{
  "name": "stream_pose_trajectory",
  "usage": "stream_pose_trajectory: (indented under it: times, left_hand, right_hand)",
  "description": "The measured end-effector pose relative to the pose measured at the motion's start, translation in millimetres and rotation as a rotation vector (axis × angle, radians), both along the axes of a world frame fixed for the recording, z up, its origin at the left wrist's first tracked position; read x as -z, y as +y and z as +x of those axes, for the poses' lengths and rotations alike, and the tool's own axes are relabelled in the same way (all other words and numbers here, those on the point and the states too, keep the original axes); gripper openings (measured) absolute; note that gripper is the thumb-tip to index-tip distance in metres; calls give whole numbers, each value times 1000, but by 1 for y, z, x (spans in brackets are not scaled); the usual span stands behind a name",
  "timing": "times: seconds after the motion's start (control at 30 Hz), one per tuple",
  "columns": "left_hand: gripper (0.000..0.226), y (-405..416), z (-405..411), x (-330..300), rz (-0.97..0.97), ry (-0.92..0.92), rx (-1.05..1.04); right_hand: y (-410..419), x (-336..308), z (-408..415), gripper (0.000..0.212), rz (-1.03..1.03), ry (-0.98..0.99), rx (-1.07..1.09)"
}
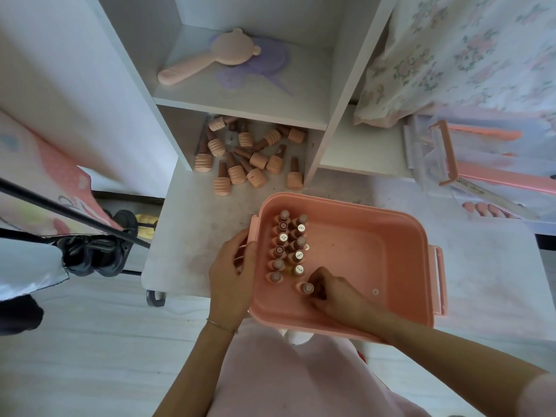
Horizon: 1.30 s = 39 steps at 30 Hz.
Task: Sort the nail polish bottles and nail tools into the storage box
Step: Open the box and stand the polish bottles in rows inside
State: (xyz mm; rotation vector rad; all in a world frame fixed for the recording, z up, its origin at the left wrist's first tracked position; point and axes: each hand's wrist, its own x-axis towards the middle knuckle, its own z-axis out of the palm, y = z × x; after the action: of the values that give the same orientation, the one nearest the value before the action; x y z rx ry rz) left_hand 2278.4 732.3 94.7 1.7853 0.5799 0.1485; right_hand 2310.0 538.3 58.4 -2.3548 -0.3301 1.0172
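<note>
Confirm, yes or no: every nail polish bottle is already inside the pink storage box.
No: a pile of bottles lies on the low shelf, outside the storage box.

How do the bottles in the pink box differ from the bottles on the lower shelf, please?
The bottles in the box stand upright in two neat rows; the shelf bottles lie tipped over in a loose heap. The box bottles show their cap tops; the shelf ones show their sides. The right hand holds one box bottle; nobody touches the shelf ones. All have peach ribbed bases.
</note>
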Motion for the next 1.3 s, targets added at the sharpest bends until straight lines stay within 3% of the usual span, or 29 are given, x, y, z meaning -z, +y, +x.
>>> stream_pose_trajectory:
  times: [0.23, 0.53, 1.3]
  left_hand:
    - [24, -1, 0, 0, 8, 4, -5]
    - [24, -1, 0, 0, 12, -2, -10]
    - [24, -1, 0, 0, 25, -21, -11]
  right_hand:
    - [3, 8, 1, 15, 70, -29, 79]
    - [10, 11, 0, 29, 97, -25, 166]
    - [15, 17, -1, 26, 103, -26, 172]
